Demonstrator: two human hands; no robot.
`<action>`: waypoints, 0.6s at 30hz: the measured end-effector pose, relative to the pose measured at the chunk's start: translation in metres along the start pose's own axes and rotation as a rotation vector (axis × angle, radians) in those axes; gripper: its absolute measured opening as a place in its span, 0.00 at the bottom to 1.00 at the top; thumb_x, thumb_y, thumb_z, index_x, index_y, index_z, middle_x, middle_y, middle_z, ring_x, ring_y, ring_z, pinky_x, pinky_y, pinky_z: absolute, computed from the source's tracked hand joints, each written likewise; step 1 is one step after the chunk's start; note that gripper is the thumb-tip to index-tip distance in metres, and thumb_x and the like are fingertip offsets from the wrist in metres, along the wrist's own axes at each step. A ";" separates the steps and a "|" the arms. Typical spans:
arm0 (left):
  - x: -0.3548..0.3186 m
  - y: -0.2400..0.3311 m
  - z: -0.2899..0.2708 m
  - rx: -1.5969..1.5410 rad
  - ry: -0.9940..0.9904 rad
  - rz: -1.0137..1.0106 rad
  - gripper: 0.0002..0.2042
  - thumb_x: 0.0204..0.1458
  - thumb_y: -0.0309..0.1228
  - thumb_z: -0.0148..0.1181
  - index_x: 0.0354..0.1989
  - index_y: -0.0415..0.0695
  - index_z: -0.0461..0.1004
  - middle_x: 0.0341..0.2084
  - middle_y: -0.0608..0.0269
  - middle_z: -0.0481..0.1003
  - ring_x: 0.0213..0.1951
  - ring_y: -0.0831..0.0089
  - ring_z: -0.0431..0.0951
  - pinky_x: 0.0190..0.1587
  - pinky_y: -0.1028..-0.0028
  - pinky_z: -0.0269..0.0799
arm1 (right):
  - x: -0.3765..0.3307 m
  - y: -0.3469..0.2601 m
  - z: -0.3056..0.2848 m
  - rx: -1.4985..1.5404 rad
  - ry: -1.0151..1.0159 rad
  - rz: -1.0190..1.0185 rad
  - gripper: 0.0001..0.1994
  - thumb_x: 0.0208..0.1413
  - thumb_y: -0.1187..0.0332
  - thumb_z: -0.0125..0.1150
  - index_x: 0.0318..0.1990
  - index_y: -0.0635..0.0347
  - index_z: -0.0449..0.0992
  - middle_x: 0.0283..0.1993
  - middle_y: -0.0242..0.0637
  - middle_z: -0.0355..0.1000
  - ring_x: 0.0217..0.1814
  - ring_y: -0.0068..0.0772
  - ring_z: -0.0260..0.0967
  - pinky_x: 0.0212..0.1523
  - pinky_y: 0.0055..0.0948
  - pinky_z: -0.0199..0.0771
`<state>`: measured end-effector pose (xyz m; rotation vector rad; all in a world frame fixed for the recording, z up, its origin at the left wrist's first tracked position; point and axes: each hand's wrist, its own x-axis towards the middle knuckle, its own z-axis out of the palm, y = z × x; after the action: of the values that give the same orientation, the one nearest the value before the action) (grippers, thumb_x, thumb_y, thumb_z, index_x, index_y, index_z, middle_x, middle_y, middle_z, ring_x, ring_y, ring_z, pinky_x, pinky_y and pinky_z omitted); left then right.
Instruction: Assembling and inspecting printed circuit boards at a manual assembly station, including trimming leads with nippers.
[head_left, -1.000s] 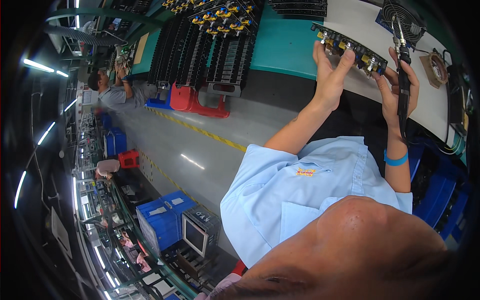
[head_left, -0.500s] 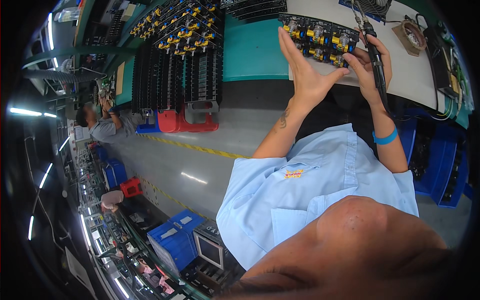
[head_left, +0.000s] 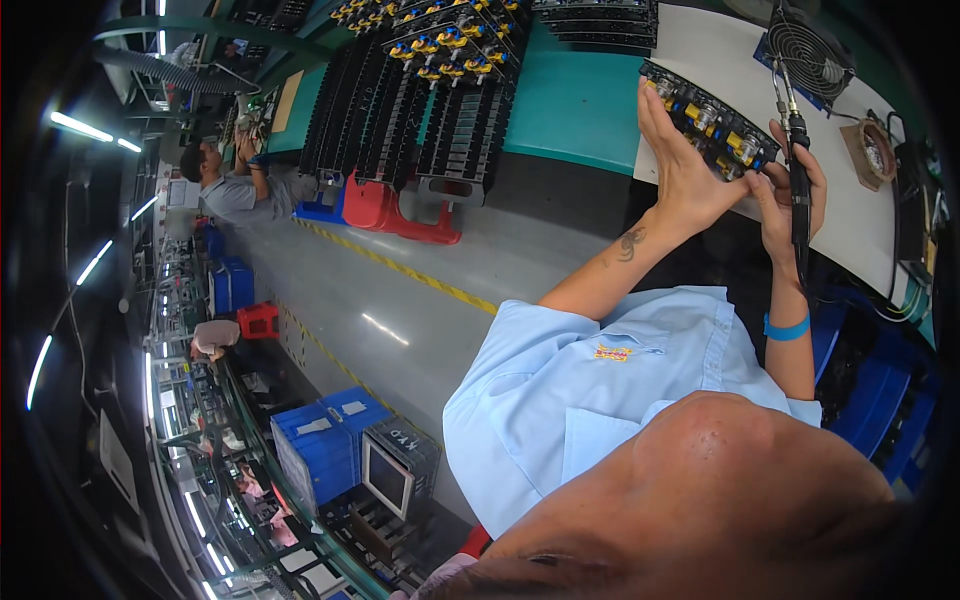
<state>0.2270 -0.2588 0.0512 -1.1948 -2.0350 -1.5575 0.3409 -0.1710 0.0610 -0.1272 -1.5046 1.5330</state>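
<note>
My left hand (head_left: 682,165) holds a long black circuit board (head_left: 712,118) with yellow and blue parts, tilted up on its edge over the white mat (head_left: 720,45) on the bench. My right hand (head_left: 790,195), with a blue band at the wrist, supports the board's right end and grips a black pen-shaped soldering tool (head_left: 799,175) whose cable runs up past the fan. Both hands touch the board.
A small black fan (head_left: 808,48) stands behind the board, a brown tape roll (head_left: 870,152) to its right. Racks of several black boards (head_left: 420,90) fill the teal bench at left. Red bin (head_left: 395,212), blue crates (head_left: 320,445), another worker (head_left: 225,185) across the aisle.
The view has shifted, so the hands and board sit lower and further right in the picture. The grip of both hands on the board and the tool is unchanged.
</note>
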 end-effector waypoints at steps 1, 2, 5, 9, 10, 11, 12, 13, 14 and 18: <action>0.001 0.001 -0.003 0.059 0.003 0.019 0.75 0.30 0.41 0.84 0.72 0.30 0.20 0.69 0.25 0.34 0.68 0.34 0.48 0.70 0.46 0.47 | 0.000 -0.001 0.001 -0.007 -0.007 0.005 0.33 0.50 0.86 0.65 0.64 0.58 0.61 0.69 0.62 0.62 0.56 0.45 0.77 0.56 0.37 0.79; -0.001 0.001 -0.006 -0.047 0.002 -0.002 0.73 0.29 0.39 0.83 0.72 0.30 0.22 0.70 0.25 0.33 0.69 0.31 0.44 0.70 0.44 0.43 | -0.002 0.001 0.000 -0.004 -0.009 0.004 0.33 0.50 0.86 0.65 0.64 0.58 0.61 0.69 0.62 0.62 0.56 0.45 0.77 0.56 0.37 0.79; 0.001 0.002 -0.032 -0.167 0.010 -0.055 0.73 0.28 0.37 0.83 0.73 0.31 0.24 0.71 0.27 0.32 0.70 0.31 0.42 0.72 0.46 0.39 | -0.005 0.005 0.002 -0.053 -0.090 -0.133 0.32 0.51 0.82 0.67 0.64 0.57 0.61 0.68 0.61 0.64 0.58 0.47 0.75 0.58 0.41 0.77; 0.030 0.010 -0.115 -0.051 0.158 -0.058 0.76 0.30 0.43 0.85 0.73 0.35 0.21 0.70 0.34 0.38 0.71 0.38 0.44 0.73 0.54 0.42 | -0.005 0.000 0.005 -0.094 -0.100 -0.132 0.31 0.52 0.78 0.68 0.64 0.57 0.63 0.67 0.60 0.65 0.60 0.49 0.74 0.60 0.43 0.75; 0.045 0.006 -0.144 0.123 0.203 -0.001 0.79 0.26 0.43 0.87 0.73 0.41 0.18 0.71 0.35 0.35 0.71 0.40 0.44 0.73 0.47 0.39 | -0.006 -0.002 0.006 -0.105 -0.087 -0.107 0.31 0.52 0.76 0.68 0.64 0.57 0.63 0.67 0.60 0.65 0.60 0.50 0.74 0.61 0.44 0.74; 0.061 0.003 -0.175 0.079 0.272 -0.012 0.76 0.28 0.41 0.87 0.74 0.43 0.21 0.70 0.35 0.38 0.71 0.41 0.47 0.72 0.45 0.46 | -0.006 -0.003 0.009 -0.110 -0.078 -0.083 0.31 0.52 0.75 0.68 0.64 0.57 0.63 0.67 0.60 0.66 0.61 0.50 0.74 0.61 0.45 0.74; 0.076 -0.002 -0.203 0.025 0.353 -0.039 0.73 0.31 0.37 0.87 0.74 0.45 0.23 0.69 0.35 0.41 0.69 0.42 0.52 0.70 0.46 0.53 | -0.009 -0.004 0.010 -0.107 -0.081 -0.083 0.31 0.52 0.75 0.68 0.64 0.57 0.63 0.67 0.60 0.66 0.61 0.50 0.74 0.61 0.45 0.74; 0.093 -0.021 -0.228 0.055 0.399 0.066 0.72 0.33 0.35 0.86 0.73 0.43 0.24 0.69 0.33 0.41 0.68 0.43 0.54 0.70 0.49 0.55 | -0.012 -0.004 0.009 -0.143 -0.077 -0.073 0.30 0.53 0.75 0.68 0.64 0.57 0.64 0.66 0.60 0.66 0.60 0.50 0.74 0.61 0.44 0.74; 0.109 -0.033 -0.258 0.220 0.456 0.076 0.72 0.33 0.36 0.86 0.73 0.41 0.24 0.69 0.33 0.41 0.69 0.43 0.54 0.70 0.50 0.55 | -0.013 -0.004 0.013 -0.163 -0.085 -0.066 0.30 0.53 0.75 0.68 0.64 0.58 0.64 0.66 0.59 0.66 0.60 0.50 0.74 0.61 0.44 0.74; 0.167 -0.122 -0.367 0.689 0.612 0.081 0.64 0.42 0.45 0.80 0.73 0.37 0.30 0.67 0.34 0.45 0.68 0.46 0.56 0.70 0.57 0.55 | -0.019 -0.005 0.039 -0.189 -0.143 -0.069 0.29 0.53 0.76 0.67 0.63 0.58 0.64 0.66 0.59 0.67 0.60 0.49 0.74 0.61 0.43 0.74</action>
<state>-0.0520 -0.5265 0.2177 -0.4546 -1.8168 -0.8853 0.3291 -0.2126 0.0645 -0.0754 -1.7486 1.3672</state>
